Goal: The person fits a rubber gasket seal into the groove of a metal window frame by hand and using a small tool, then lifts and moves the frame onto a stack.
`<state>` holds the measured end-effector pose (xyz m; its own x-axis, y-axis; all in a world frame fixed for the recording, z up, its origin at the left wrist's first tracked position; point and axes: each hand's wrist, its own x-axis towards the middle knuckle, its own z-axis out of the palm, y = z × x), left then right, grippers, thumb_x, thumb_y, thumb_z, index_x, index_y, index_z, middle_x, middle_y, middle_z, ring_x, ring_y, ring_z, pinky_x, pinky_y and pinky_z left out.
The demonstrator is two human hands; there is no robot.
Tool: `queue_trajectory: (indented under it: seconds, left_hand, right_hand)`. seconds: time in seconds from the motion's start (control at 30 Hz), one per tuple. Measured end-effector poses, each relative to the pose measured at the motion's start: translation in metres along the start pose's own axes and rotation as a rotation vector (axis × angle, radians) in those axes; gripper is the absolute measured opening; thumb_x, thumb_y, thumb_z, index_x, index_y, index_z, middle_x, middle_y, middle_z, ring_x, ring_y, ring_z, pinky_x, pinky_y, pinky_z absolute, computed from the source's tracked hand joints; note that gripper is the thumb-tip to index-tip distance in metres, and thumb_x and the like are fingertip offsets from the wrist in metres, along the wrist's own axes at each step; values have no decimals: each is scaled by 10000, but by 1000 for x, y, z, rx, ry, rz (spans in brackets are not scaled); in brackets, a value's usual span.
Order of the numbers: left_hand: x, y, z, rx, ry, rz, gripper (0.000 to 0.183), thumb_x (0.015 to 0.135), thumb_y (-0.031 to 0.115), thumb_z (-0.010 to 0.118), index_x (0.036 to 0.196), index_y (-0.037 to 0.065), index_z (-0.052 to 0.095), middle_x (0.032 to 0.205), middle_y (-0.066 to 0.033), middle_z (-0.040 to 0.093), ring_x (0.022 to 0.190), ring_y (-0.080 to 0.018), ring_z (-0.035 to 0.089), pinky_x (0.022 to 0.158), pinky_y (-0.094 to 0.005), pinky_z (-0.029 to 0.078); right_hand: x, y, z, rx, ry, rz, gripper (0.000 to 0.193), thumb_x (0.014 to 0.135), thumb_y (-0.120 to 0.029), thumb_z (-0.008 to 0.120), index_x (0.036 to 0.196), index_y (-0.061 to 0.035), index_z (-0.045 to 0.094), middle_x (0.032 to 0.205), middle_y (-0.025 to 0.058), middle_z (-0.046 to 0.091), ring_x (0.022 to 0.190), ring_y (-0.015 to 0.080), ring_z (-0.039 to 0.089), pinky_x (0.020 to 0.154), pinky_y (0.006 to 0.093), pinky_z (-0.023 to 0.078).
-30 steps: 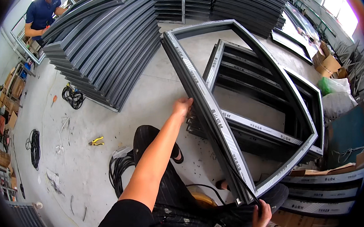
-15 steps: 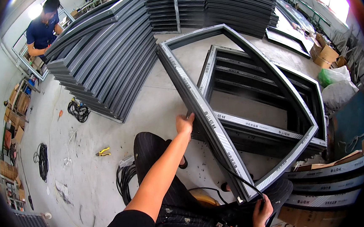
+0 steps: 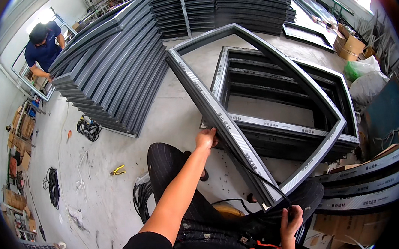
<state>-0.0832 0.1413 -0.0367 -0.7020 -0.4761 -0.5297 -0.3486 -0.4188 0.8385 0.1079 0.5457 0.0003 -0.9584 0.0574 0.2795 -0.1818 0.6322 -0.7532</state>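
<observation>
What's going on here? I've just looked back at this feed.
The person's left hand is at the outer side of a grey frame, and their right hand holds a thin black strip that crosses near its lower corner. Behind it in view is a stack of similar frames. A co-worker is beside the tall dark stack at upper left.

Bare left hand (image 3: 206, 139): partly obscured at the silver-filmed dark metal frame's (image 3: 227, 125) edge.
Bare right hand (image 3: 292, 220): forearm (image 3: 289, 248) cut off by the lower edge.
Yellow rounded object (image 3: 227, 211): mostly hidden behind black pinstriped trousers (image 3: 164, 157); kind unclear.
Orange floor item (image 3: 69, 134): too small to identify.
</observation>
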Motion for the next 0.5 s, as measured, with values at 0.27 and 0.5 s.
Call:
queue_trajectory:
  seconds: [0.27,0.5]
  left_hand:
    - [-22,-13,-1,54,-107,-27,239,909,261,657,821,54,576,735,-38,594,633,-149,588,590,-299,552]
    - [-60,-23,6,53,-180,-56,261,925,273,634,781,69,558,723,-27,587,615,-154,590,608,-301,555]
  right_hand:
    - [10,-61,-25,130,-179,-28,153,727,10,708,831,6,595,781,83,577,713,210,564,650,286,441]
    - [3,-40,-45,472,-639,324,102,774,-29,707,799,42,639,736,71,617,688,155,606,639,271,469]
